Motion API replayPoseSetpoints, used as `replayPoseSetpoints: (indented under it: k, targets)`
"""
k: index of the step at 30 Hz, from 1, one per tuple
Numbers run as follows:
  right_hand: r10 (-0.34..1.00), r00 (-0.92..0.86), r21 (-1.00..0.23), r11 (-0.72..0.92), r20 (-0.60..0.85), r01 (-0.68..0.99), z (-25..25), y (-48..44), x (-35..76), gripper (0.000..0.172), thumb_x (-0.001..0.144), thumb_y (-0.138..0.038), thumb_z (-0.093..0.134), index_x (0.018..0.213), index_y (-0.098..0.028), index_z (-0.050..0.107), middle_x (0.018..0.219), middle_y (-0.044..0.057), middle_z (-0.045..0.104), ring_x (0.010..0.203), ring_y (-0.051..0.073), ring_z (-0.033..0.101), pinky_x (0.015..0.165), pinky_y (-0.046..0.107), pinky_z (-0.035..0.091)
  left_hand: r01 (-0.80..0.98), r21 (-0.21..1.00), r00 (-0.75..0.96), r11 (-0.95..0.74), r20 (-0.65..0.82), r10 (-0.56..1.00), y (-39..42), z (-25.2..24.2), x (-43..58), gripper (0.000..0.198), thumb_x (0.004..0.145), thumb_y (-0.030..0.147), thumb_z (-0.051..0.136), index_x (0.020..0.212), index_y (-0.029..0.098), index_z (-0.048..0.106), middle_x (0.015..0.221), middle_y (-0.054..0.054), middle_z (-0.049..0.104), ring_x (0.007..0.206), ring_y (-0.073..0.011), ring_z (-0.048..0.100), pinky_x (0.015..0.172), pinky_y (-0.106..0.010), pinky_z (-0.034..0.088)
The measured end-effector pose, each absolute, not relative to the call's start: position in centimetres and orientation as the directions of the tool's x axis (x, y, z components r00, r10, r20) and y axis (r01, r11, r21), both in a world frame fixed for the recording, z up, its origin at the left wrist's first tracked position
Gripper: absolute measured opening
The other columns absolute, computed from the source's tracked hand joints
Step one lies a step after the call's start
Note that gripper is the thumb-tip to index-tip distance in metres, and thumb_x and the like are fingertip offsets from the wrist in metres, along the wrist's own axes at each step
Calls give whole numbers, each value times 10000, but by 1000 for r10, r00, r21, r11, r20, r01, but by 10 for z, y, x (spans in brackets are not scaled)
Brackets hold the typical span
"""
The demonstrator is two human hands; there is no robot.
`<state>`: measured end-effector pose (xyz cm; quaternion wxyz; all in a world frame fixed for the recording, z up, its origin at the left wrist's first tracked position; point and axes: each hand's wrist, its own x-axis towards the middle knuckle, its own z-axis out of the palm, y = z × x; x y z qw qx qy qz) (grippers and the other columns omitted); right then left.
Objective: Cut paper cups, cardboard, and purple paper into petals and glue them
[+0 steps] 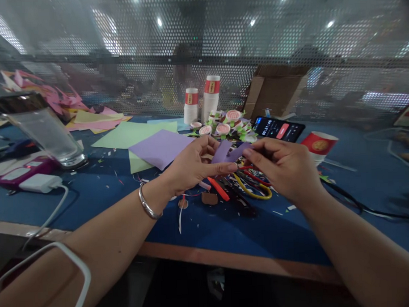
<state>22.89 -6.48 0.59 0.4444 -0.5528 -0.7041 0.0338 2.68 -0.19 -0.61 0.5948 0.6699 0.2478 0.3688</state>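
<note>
Between my two hands is a small piece of purple paper (222, 152), held above the table. My left hand (200, 160), with a silver bangle (147, 201) on its wrist, has thumb and fingers closed on one side of it. A strip at the other side is pinched between the thumb and fingers of my right hand (285, 166). Below the hands lie orange-red scissors or tool handles (219, 189), a yellow loop (254, 190) and a bit of brown cardboard (209, 198), partly hidden. A larger purple sheet (160, 148) rests on green paper (123, 135) behind my left hand.
Stacked paper cups (210, 97) and a cluster of small paper pieces (225, 126) stand ahead. Right of them are a phone (279, 129) and a red cup (320, 145). At left are a glass tumbler (45, 127), a purple power strip (27, 171) and a white cable (55, 212).
</note>
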Motion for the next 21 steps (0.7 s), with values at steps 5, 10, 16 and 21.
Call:
replayPoseSetpoints:
  k: [5,10,16,21]
  targets:
    - [837,-8,-572,381,546,727,7,-65,229,187,890,-320,632,811,-186,736,657,8,690,561,130,552,523,253,401,-101,976,700,-193,207,683,-7,2,23,172,863,310,741,935,170,673,871,-9,636,739,-107,604,629,-228,504]
    - [865,-86,-589,406,494,698,8,-65,228,201,899,-320,619,779,-194,720,663,7,690,586,137,579,544,254,410,-41,894,640,-446,366,675,-5,1,22,203,929,334,657,816,168,689,907,-37,608,780,-121,575,655,-234,493]
    - [889,-269,-623,452,369,638,9,-66,226,199,897,-298,582,767,-190,688,662,-5,671,601,136,581,549,245,412,78,852,769,-518,280,575,-6,0,24,262,965,362,595,789,177,651,737,-5,585,674,-117,533,608,-243,443]
    - [881,-320,-606,472,347,640,9,-66,225,220,930,-312,563,796,-194,691,736,14,711,673,151,621,621,250,466,94,845,778,-526,268,569,-1,-3,21,241,960,354,609,832,176,708,791,-29,652,732,-132,584,628,-246,458]
